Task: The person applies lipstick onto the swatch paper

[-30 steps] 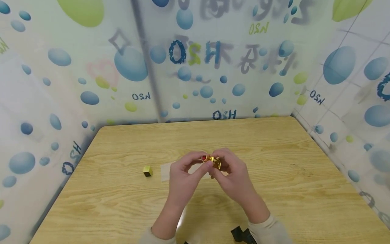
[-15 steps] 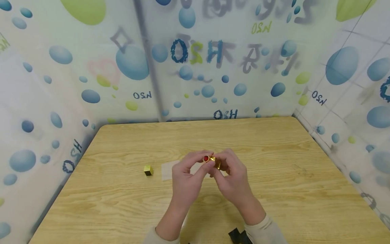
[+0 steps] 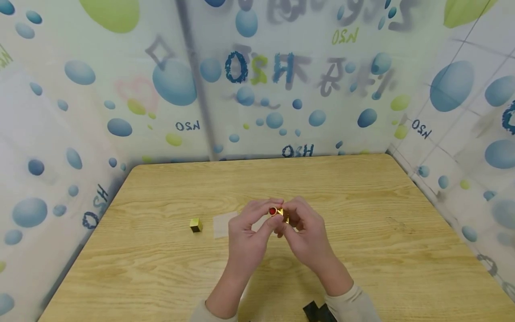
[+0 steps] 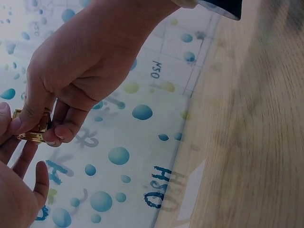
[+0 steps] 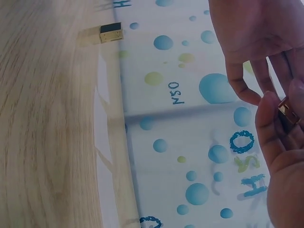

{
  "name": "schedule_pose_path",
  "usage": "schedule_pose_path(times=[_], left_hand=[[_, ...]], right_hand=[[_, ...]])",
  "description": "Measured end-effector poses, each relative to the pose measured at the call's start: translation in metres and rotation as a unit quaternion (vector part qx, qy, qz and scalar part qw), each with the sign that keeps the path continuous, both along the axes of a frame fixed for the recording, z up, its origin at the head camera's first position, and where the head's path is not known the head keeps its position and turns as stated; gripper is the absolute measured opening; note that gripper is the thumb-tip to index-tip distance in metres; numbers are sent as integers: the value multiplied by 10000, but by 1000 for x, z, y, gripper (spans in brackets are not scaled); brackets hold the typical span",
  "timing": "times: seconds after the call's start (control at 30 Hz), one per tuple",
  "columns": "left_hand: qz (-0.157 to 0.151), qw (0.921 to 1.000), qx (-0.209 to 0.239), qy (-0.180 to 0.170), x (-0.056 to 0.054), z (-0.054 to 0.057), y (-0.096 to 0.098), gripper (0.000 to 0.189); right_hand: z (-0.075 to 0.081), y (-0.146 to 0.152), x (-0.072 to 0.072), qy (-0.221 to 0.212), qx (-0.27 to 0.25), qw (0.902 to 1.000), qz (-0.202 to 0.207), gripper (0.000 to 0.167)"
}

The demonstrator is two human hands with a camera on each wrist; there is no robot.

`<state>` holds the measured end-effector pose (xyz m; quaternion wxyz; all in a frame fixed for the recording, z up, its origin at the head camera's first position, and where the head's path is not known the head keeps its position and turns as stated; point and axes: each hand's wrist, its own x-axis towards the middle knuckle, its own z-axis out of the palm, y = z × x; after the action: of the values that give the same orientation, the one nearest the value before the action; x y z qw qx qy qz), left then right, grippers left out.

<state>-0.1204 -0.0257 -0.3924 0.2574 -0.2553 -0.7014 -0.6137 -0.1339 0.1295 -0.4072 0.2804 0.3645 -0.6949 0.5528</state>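
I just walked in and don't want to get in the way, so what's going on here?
A person is holding a small, red-ended gold piece above a wooden table, with the left hand and right hand both gripping it. A gold-and-black block rests on the table to the left, touched by neither hand. Between them lies a white sheet, partly hidden behind the left hand.

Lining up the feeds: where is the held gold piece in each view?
Head: gold piece slightly right of centre, below mid-height, between left hand and right hand.
Left wrist: gold piece near the left edge, just below mid-height.
Right wrist: gold piece near the right edge, about mid-height.
Shared landmark: the large blue-and-green H2O lettering, partly hidden in the left wrist view.
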Motion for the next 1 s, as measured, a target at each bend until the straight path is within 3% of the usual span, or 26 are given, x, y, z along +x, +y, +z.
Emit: schedule_pose_path(times=[0.2, 0.43, 0.7, 1.0], left_hand=[[-421, 9991, -56, 26, -3, 0, -5, 19], [-1120, 9936, 75, -138, -5, 5, -12, 16], [-1814, 9828, 210, -269, -7, 8, -16, 18], [-2383, 9698, 326, -417, -8, 11, -17, 23]], right_hand=[[1, 4, -1, -482, -192, 9956, 783, 16], [3, 8, 5, -1354, -389, 9799, 1415, 17], [4, 14, 5, -1542, -487, 9619, 2205, 20], [7, 21, 6, -1995, -391, 9414, 2691, 36]])
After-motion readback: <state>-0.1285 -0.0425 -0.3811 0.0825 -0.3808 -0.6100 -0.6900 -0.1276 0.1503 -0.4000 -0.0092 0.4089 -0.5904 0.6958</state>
